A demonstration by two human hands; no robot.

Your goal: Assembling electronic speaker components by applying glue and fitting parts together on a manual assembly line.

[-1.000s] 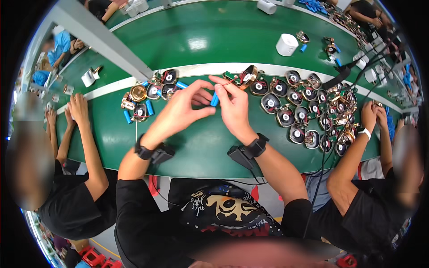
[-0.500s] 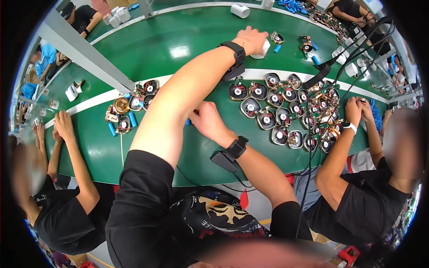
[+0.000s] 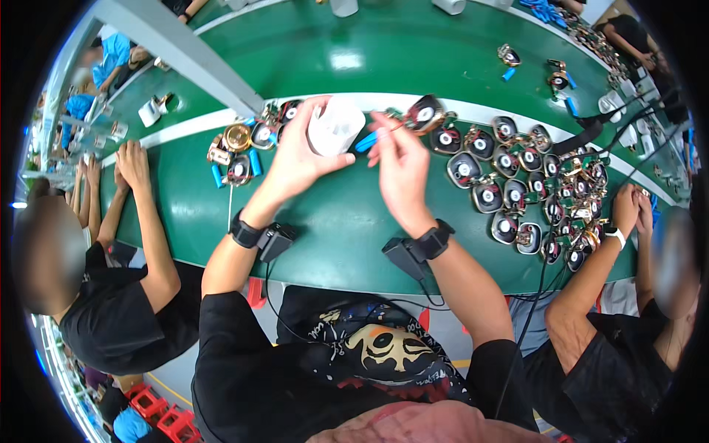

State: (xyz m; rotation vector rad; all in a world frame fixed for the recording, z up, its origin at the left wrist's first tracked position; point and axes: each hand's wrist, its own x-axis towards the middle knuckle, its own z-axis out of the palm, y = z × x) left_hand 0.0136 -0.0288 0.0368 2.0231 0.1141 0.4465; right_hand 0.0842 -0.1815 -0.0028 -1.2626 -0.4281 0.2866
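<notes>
My left hand (image 3: 295,162) is closed round a white plastic housing (image 3: 340,127), its fingers along the far left side and the thumb below. Beside it, my right hand (image 3: 402,170) pinches a blue cylindrical battery (image 3: 365,142) at the fingertips, close to the housing but apart from it. Thin wires seem to run from the battery to a speaker unit (image 3: 426,113) with a black frame and pale centre, just beyond my right fingers. More such speaker units (image 3: 464,170) lie in a cluster on the right of the green bench (image 3: 332,229).
To the left lies a small group of speaker parts (image 3: 238,137) with blue batteries. A grey post (image 3: 185,55) rises at the back left. Co-workers sit on both sides, hands on the bench. Black cables (image 3: 543,251) hang at the right.
My left hand has come back from the far side with the white housing. My right hand has moved out from beneath the left arm, now with a battery. The view has shifted.
</notes>
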